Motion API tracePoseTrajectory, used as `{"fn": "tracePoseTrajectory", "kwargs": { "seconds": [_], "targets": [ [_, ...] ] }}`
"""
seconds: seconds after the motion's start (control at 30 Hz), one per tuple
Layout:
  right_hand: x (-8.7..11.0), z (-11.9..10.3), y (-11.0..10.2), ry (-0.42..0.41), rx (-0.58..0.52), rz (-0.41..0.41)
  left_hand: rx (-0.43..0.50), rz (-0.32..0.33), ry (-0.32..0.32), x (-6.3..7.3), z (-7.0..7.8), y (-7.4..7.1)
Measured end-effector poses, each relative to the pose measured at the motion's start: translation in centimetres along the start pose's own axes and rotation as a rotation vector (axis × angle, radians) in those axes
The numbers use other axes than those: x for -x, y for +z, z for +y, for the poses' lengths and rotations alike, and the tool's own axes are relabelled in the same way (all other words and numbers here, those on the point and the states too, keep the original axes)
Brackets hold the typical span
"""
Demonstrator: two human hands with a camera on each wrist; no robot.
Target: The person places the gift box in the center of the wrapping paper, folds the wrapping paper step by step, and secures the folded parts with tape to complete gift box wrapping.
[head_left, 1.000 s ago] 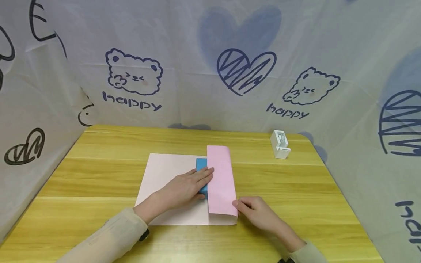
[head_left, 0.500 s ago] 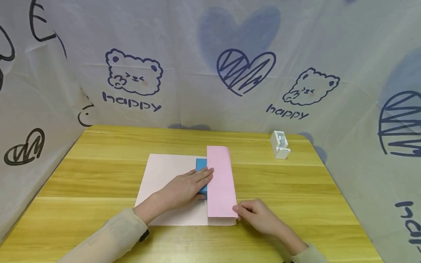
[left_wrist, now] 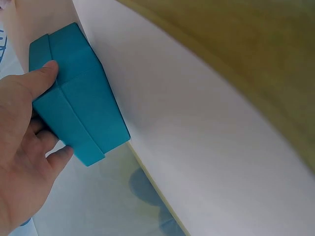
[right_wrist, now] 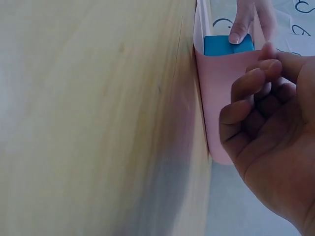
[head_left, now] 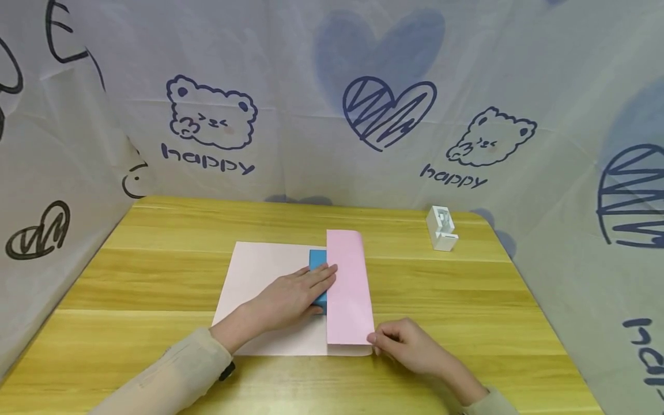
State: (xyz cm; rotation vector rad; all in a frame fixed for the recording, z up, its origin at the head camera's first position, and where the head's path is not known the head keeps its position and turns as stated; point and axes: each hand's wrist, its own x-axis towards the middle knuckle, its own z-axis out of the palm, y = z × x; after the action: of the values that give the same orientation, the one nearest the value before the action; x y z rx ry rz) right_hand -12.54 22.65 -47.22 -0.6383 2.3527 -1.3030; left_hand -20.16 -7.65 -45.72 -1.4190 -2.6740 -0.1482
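A sheet of paper (head_left: 259,259), pale on its inner side and pink on its outer side, lies on the table with its right part folded over to the left. Its pink flap (head_left: 350,288) covers the right part of a blue box (head_left: 318,259). My left hand (head_left: 290,294) holds this box, thumb on the near side, with fingertips over the flap's edge. In the left wrist view the blue box (left_wrist: 78,93) shows a lid seam. At the flap's near right corner, my right hand (head_left: 410,346) pinches the paper between thumb and index finger, other fingers curled.
A small white tape dispenser (head_left: 442,229) stands at the back right of the wooden table (head_left: 441,294). Behind and on both sides hangs a pale cloth (head_left: 301,132) with bear and heart drawings.
My right hand has slid slightly towards me along the paper's right side, and the flap's near edge now lies lower and straighter. My left hand and the blue box have stayed put.
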Motion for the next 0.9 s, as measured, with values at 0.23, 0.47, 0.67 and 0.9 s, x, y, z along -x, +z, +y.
{"fn": "tracePoseTrajectory", "kwargs": {
  "seconds": [0.23,0.47,0.67,0.9],
  "targets": [
    [-0.8,0.2,-0.8,0.02,-0.018,-0.013,-0.006,-0.01,0.005,0.0,-0.1,0.0],
    [-4.3,0.9,-3.5,0.039,0.091,0.242,-0.007,-0.001,0.008,0.1,-0.3,0.0],
    [-8.8,1.6,-5.3,0.11,0.088,0.383,-0.001,-0.014,0.009,0.1,-0.3,0.1],
    [-12.9,2.3,-6.0,0.182,0.038,0.427,-0.015,-0.014,0.006,0.2,-0.3,0.1]
  ]
}}
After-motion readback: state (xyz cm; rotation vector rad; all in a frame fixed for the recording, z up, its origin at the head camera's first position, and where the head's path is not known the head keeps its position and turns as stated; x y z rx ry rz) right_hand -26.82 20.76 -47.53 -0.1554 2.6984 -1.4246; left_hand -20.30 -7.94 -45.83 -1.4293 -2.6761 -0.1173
